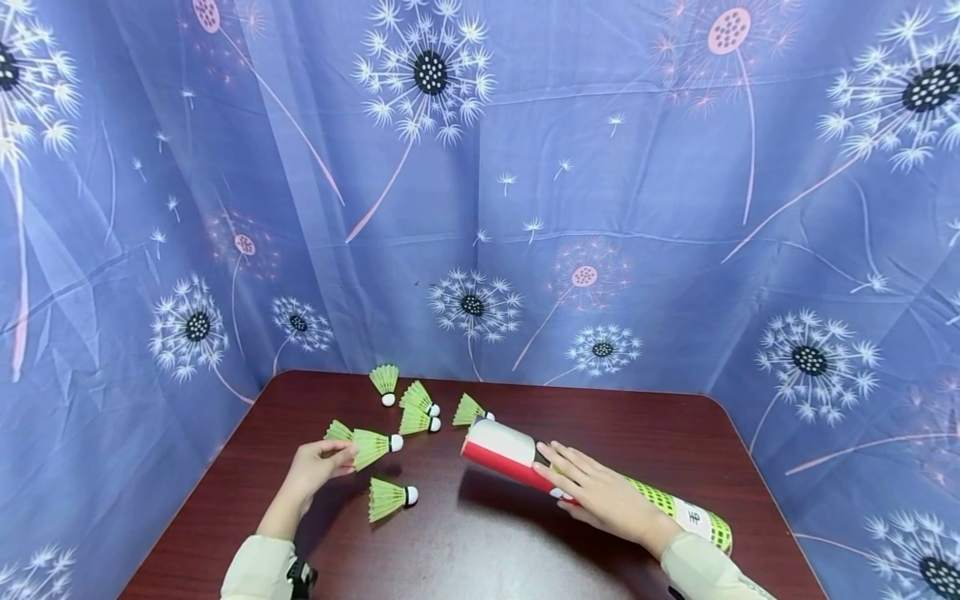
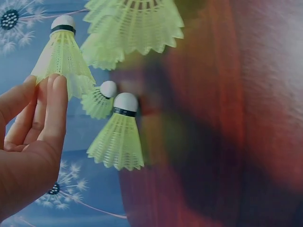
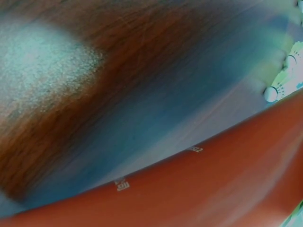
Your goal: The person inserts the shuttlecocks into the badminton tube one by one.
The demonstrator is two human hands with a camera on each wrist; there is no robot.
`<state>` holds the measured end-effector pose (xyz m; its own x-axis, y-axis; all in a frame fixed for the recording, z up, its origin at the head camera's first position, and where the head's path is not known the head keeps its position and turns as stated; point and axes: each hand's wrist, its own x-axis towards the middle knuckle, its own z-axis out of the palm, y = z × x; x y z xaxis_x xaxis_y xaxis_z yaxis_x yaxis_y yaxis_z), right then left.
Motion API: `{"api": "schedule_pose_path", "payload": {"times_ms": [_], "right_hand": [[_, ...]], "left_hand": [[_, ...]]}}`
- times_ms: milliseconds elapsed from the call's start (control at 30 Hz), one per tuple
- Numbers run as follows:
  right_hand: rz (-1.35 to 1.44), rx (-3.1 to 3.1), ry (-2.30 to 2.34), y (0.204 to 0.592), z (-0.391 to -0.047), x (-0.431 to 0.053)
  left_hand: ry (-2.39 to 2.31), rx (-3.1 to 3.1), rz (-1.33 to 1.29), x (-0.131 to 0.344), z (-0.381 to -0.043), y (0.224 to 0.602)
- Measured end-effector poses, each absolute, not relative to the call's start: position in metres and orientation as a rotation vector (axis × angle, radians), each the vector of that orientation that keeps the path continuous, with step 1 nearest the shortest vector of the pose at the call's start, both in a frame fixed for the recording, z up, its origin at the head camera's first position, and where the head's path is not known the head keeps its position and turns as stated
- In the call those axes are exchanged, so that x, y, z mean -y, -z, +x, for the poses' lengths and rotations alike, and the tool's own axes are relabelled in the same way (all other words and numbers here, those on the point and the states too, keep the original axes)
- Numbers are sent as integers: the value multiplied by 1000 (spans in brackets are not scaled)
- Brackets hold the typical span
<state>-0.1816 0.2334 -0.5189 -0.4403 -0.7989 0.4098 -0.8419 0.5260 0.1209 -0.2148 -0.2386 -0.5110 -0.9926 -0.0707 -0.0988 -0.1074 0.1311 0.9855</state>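
Note:
A yellow-green shuttlecock point(image 1: 372, 448) with a white cork is pinched at its skirt by my left hand point(image 1: 318, 468), cork pointing right. The left wrist view shows thumb and fingertips on the skirt edge of that shuttlecock point(image 2: 59, 52). My right hand point(image 1: 600, 492) grips a long shuttlecock tube point(image 1: 506, 454) from above, fingers laid across its middle; the thumb is hidden. The tube is red and white at its left end and green-patterned at its right, slanting, with a shadow below the left end. In the right wrist view the tube's red side point(image 3: 189, 189) fills the bottom.
On the dark red-brown table point(image 1: 600, 408) lie several more shuttlecocks: one in front point(image 1: 388, 498), one at the back point(image 1: 385, 383), an overlapping pair point(image 1: 417, 419), and one point(image 1: 468, 410) by the tube's left end. A blue dandelion-print curtain point(image 1: 525, 192) surrounds the table's back and sides.

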Motion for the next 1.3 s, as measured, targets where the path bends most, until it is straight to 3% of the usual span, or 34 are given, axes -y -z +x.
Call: {"api": "schedule_pose_path", "payload": {"times_ms": [833,1300], "right_hand": [[1371,2340,-104,517,-183,-230],[1387,2308,-129,519,-181,-228]], "left_hand": [[-2022,-2376,57,193,-229,486],[-1934,-2382,356,164,-230,486]]}}
